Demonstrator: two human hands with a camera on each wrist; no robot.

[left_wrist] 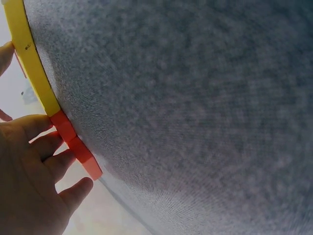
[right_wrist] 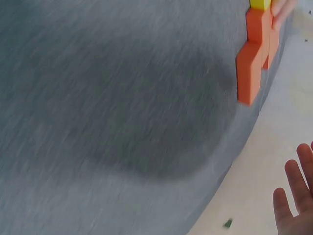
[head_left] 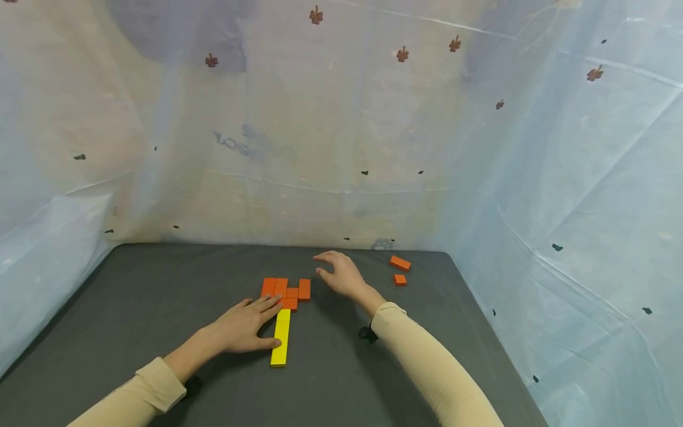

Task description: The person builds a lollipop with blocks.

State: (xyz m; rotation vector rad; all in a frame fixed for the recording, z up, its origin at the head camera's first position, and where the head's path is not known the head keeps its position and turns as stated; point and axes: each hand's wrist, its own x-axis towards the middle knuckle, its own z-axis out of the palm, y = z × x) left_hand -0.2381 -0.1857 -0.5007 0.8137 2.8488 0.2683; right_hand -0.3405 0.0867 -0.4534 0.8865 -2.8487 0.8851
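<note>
Several orange blocks (head_left: 304,289) lie joined in a flat cluster on the dark table. A yellow strip (head_left: 281,341) of blocks runs from the cluster toward the near edge. My left hand (head_left: 242,326) rests with spread fingers against the orange blocks, its thumb touching the yellow strip. In the left wrist view, the fingertips of that hand (left_wrist: 34,166) meet the sides of the orange blocks (left_wrist: 78,144). Raised above the table to the right of the cluster, my right hand (head_left: 341,274) holds nothing, its fingers extended. The right wrist view catches only part of the right hand (right_wrist: 298,196).
Two loose orange pieces lie at the back right: a longer block (head_left: 400,263) and a small square block (head_left: 400,280). The grey cloth-covered table (head_left: 160,284) ends at translucent plastic sheeting (head_left: 320,207), which hangs behind it and at both sides.
</note>
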